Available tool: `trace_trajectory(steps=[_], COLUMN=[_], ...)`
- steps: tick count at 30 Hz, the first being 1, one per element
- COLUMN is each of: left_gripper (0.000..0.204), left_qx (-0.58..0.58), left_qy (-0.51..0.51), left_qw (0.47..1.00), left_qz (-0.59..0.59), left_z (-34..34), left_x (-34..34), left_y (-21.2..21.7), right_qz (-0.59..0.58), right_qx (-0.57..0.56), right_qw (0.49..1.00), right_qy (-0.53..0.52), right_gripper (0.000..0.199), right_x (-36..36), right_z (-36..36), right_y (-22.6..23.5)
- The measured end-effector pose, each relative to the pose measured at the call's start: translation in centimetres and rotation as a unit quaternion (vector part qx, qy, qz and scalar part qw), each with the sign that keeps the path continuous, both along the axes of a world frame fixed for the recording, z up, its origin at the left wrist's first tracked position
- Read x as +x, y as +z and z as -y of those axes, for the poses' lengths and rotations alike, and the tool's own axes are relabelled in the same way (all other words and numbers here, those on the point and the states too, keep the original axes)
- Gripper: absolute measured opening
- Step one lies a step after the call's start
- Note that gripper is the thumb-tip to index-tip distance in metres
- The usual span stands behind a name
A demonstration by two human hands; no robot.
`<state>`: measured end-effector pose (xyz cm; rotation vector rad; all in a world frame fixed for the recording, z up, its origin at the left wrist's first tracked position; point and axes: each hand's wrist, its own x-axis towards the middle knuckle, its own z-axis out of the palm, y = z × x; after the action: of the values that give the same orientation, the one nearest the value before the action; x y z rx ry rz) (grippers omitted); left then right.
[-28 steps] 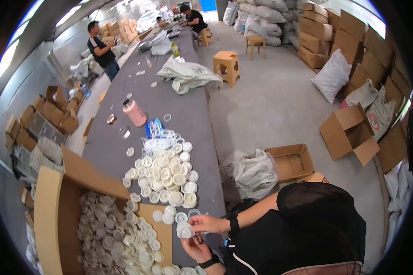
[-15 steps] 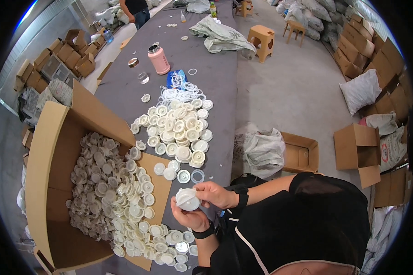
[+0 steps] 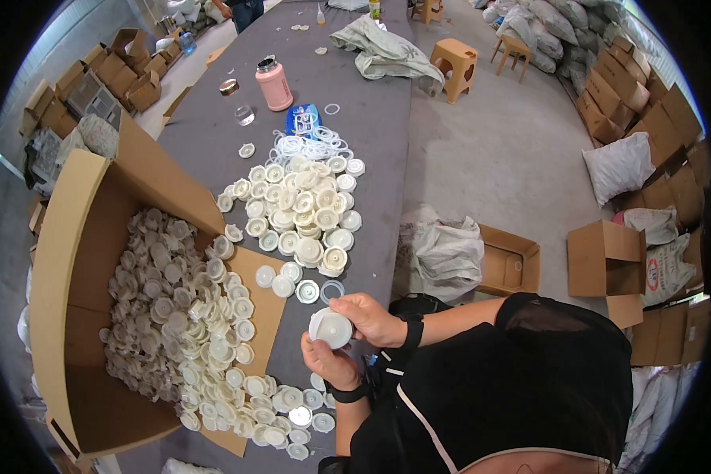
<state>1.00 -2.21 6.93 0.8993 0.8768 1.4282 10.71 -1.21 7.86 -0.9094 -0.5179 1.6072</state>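
- Head view, the room: a workshop with a grey floor (image 3: 490, 166), tan stools (image 3: 454, 67) and stacked cartons (image 3: 608, 75) around a long, dark-covered surface (image 3: 379, 205).
- On it, a cardboard box (image 3: 59, 316) lies open toward the person, with a heap of lids (image 3: 150, 284) spilling over its flap (image 3: 259, 272).
- The white lid (image 3: 332, 329) is up between both hands, close to the person's side of the surface. The left hand (image 3: 332, 365) pinches its near rim, the right hand (image 3: 375, 320) its far right rim; each grip is narrow, fingers closed on the plastic.
- A slip looks the main risk: the rim is smooth and round, and only fingertips seem to bear on it (how firmly, I cannot tell).
- Dropped, it could land by the clear ring (image 3: 332, 291) just beyond the right hand, or roll off the edge.
- The left wristband (image 3: 347, 393) sits just beside the spilled lids (image 3: 272, 415); a sideways swing could scatter them.
- The second pile (image 3: 304, 209) is stacked unevenly, so a bump might slide it into the white rings (image 3: 312, 146) behind.
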Motion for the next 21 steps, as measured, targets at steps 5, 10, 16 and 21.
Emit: trace_trajectory(steps=[5,10,16,21], left_gripper=[0.028,0.026,0.019,0.021], left_qx=[-0.039,-0.002,-0.131,-0.161], left_qy=[-0.018,-0.045,-0.219,-0.087], left_qw=[0.996,0.996,0.965,0.974], left_qz=[0.083,0.072,0.054,-0.137], left_z=[-0.4,-0.9,-1.5,-1.8], left_x=[-0.5,-1.6,-4.0,-6.2], left_y=[0.7,-0.7,-1.1,-6.4], right_qz=[-0.040,0.035,0.083,0.200], right_qx=[0.001,0.016,0.005,-0.048], right_qw=[0.996,0.985,0.954,0.964], right_qy=[0.074,0.169,0.286,0.170], right_gripper=[0.030,0.029,0.027,0.028], right_x=[0.5,1.3,2.3,3.5], right_z=[0.3,0.0,-1.2,-4.2], right_y=[0.2,0.1,-1.1,-4.9])
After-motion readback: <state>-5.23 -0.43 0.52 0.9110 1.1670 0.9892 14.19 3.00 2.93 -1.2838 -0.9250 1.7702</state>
